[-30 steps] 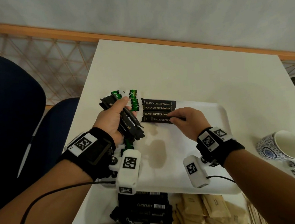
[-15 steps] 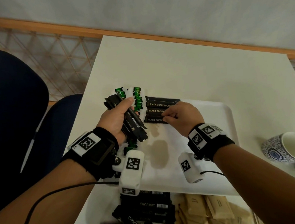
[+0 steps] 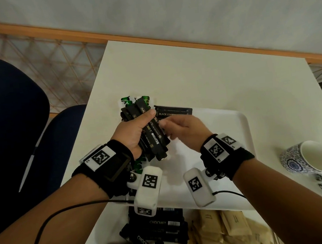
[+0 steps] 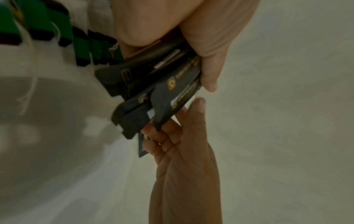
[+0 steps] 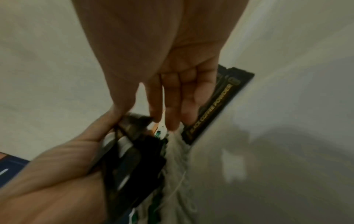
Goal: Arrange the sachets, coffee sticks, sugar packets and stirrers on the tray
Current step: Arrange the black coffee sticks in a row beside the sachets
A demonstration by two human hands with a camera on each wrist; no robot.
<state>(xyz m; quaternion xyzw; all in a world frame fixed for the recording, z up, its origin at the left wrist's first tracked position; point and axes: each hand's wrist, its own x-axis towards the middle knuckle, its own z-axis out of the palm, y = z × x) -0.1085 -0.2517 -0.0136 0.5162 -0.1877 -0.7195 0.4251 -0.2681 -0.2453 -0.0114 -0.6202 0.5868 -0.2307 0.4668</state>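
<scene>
The left hand [image 3: 135, 134] is curled round a bundle of black coffee sticks [image 3: 152, 135], thumb laid across the top of them; the sticks' long axes run away from the person, fanned a little, with their near ends hanging past the heel of the hand over the near-left part of the white tray [image 3: 239, 152]. The wrist is turned thumb-up, forearm coming in from the near left. The right hand [image 3: 183, 131] reaches across from the right, its fingers nearly straight and pointing left; in the left wrist view its fingertips [image 4: 199, 104] meet the edge of the bundle's outermost stick just under the left thumb [image 4: 210, 84], but whether they actually pinch that stick cannot be told, as both wrist views are blurred. Beyond the right hand's knuckles, a short row of black coffee powder sachets [image 3: 175, 111] lies flat on the far-left part of the tray, their long axes running left to right, print facing up. Behind the left hand's bundle, green-and-white sachets [image 3: 126, 101] show at the tray's far-left corner. Nearer the person than both wrists, dark chocolate sticks [image 3: 159, 229] lie in a loose heap on the table [image 3: 200, 72], and just right of them a pile of brown sugar packets [image 3: 225, 227]. Well to the right of the right forearm stand two blue-patterned cups [image 3: 306, 156].
</scene>
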